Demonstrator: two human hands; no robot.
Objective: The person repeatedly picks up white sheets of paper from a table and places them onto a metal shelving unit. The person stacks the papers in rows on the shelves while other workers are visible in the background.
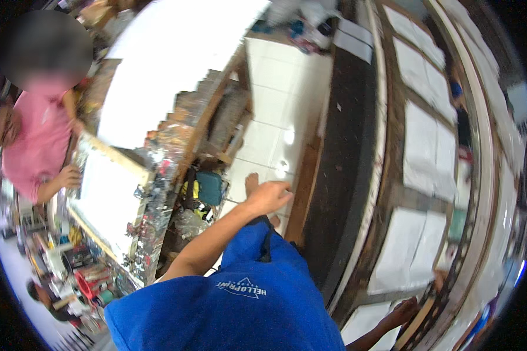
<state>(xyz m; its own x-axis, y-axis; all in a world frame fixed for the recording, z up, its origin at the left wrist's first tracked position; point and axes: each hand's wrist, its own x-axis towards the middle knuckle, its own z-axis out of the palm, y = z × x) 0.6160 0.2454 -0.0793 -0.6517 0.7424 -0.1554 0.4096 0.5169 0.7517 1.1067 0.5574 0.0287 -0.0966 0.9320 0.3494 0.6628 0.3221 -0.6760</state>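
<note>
Left hand: the left hand [269, 196] hangs mid-frame, fingers loosely curled and half spread, holding nothing.
Left arm: bare forearm, running from 7 o'clock up toward the centre, elbow slightly bent, wrist straight.
Beneath it: white tiled floor [275, 105]; a bare foot [252, 182] shows just at the hand's 10 o'clock.
Right hand: the right hand [401, 313], at 5 o'clock in the frame, reaches out low and rests against the long table [395, 193]. It is dim, and I cannot tell whether the fingers grip anything.
Nearest thing: a white sheet [407, 251] lies on the table at the right hand's 12 o'clock, close by but apart from it; more sheets run up the table toward 1 o'clock.
Step, as judged: standing alongside the table with the right hand at the sheets, the left idle.
What a pick-up would call for: fingertips sliding to a sheet's edge and pinching it flat.
Further out: at 9 o'clock another person in a pink shirt [32, 143] holds a framed white screen [108, 202].
</note>
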